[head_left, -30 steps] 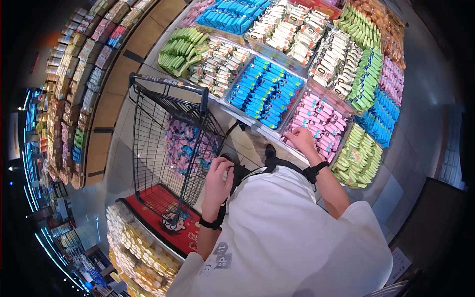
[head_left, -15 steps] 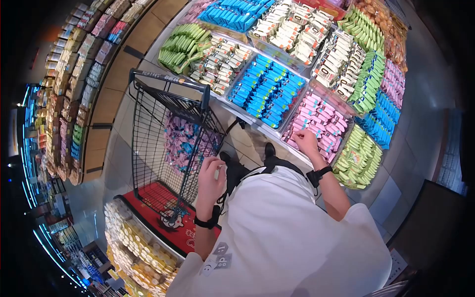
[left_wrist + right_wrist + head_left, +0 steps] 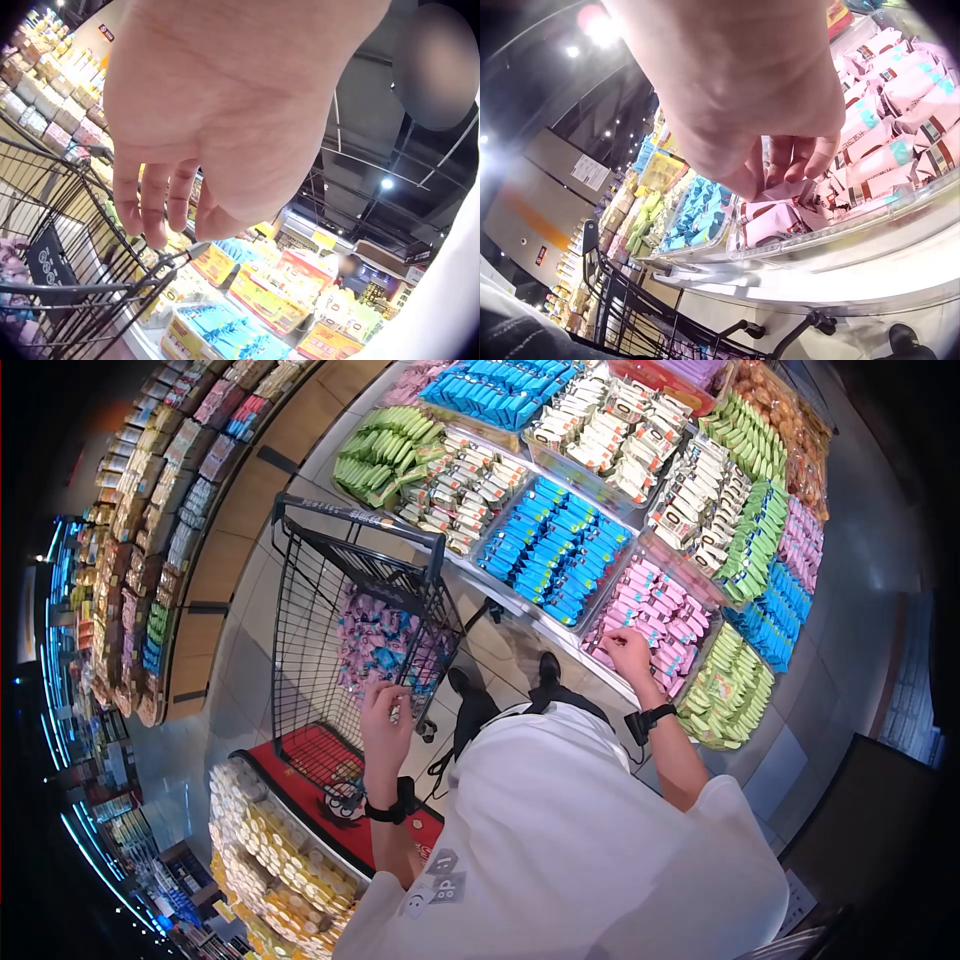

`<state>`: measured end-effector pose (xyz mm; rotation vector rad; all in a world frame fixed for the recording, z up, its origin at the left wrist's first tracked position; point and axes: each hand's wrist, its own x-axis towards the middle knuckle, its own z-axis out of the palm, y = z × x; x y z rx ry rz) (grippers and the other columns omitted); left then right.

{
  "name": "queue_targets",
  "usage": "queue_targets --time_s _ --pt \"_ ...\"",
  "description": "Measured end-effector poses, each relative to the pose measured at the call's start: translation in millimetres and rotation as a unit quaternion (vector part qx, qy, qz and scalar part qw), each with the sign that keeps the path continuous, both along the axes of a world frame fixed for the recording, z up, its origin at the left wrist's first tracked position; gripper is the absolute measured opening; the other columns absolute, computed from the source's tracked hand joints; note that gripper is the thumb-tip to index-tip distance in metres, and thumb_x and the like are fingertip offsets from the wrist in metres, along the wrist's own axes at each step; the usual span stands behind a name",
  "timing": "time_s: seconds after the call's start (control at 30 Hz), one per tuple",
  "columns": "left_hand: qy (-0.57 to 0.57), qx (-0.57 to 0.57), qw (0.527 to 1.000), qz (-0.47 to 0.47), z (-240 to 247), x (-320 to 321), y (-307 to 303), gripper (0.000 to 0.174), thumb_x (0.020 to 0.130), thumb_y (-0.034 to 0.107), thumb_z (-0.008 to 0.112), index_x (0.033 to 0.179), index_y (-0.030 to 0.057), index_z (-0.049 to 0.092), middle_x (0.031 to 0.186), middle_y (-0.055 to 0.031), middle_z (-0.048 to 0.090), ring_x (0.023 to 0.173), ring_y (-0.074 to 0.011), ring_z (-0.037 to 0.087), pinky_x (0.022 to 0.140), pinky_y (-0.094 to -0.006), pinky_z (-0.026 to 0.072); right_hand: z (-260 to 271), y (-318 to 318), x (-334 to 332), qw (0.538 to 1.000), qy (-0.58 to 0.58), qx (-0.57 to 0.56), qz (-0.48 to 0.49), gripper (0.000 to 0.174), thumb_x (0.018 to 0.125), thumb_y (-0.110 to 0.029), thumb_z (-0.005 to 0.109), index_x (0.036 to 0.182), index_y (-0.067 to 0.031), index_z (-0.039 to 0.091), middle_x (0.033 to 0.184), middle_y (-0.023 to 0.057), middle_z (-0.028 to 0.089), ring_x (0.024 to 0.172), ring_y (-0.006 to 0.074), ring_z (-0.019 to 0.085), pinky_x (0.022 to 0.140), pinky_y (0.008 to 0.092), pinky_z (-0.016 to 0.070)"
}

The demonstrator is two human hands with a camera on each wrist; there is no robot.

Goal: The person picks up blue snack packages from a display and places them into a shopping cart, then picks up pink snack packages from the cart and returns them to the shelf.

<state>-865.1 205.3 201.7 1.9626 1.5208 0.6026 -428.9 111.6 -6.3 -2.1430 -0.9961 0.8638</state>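
Observation:
My right hand point(image 3: 628, 653) is at the near edge of a clear bin of pink-wrapped snack packets point(image 3: 668, 600). In the right wrist view, its thumb and fingers pinch the wrapper of a pink packet point(image 3: 772, 225) at the bin's front corner. My left hand point(image 3: 387, 722) hangs in the air beside the shopping cart point(image 3: 437, 560), its fingers loosely bent with nothing between them. Inside the cart lies a heap of pink, purple and blue packets point(image 3: 375, 645). The left wrist view shows the left palm and fingers above the cart's wire rim.
Left of the pink bin is a bin of blue packets point(image 3: 550, 550); to its right, light green packets point(image 3: 728, 685). White packets point(image 3: 465, 490) fill bins farther back. Tall stocked shelves point(image 3: 190, 680) stand at the left, and stacked yellow-and-white goods point(image 3: 270, 850) behind the cart.
My left hand has moved left and a little down, away from my body toward the cart. The right hand stays at the pink bin, its fingers shifting slightly among the packets.

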Motion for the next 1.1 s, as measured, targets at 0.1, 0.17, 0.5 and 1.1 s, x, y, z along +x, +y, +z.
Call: queue_targets --time_s 0.1,0.17,0.5,1.1 --pt "0.024 0.023 0.999 0.009 9.1 -25.9 9.8 0.014 0.089 -0.004 0.066 0.104 -0.0009 0.067 0.109 -0.0140 0.062 0.086 -0.0255 0.065 0.078 -0.0343 0.0536 -4.1 -2.8 -1.6 0.999 0.009 0.006 -0.033 0.018 0.086 -0.017 0.077 0.097 -0.0038 0.080 0.088 0.0110 0.076 0.080 0.0185 0.071 0.075 0.0320 0.0564" --pt "0.033 0.050 0.998 0.025 14.0 -42.9 16.3 0.014 0.090 -0.003 0.066 0.103 -0.0006 0.067 0.109 -0.0132 0.063 0.085 -0.0249 0.064 0.077 -0.0343 0.0534 -9.2 -4.3 -3.3 0.998 0.012 0.027 -0.059 0.018 0.088 -0.017 0.075 0.097 -0.0030 0.080 0.089 0.0117 0.077 0.081 0.0194 0.072 0.076 0.0322 0.0563" --pt "0.027 0.073 0.995 0.061 64.8 -112.7 64.9 0.011 0.092 -0.002 0.065 0.103 -0.0004 0.066 0.107 -0.0107 0.064 0.087 -0.0204 0.064 0.077 -0.0307 0.0531 -14.5 -0.2 -7.8 0.993 -0.058 0.032 -0.099 0.022 0.093 -0.020 0.069 0.098 -0.0005 0.077 0.091 0.0136 0.076 0.083 0.0223 0.072 0.078 0.0344 0.0555" --pt "-0.036 -0.047 0.997 0.046 -112.8 -255.3 184.3 0.010 0.092 0.004 0.067 0.100 0.0005 0.069 0.101 -0.0130 0.068 0.085 -0.0250 0.069 0.073 -0.0328 0.0564 10.9 -16.4 -38.8 0.967 -0.250 0.028 -0.043 0.042 0.083 -0.008 0.066 0.124 -0.0002 0.067 0.121 0.0192 0.069 0.117 0.0349 0.064 0.103 0.0440 0.0493"
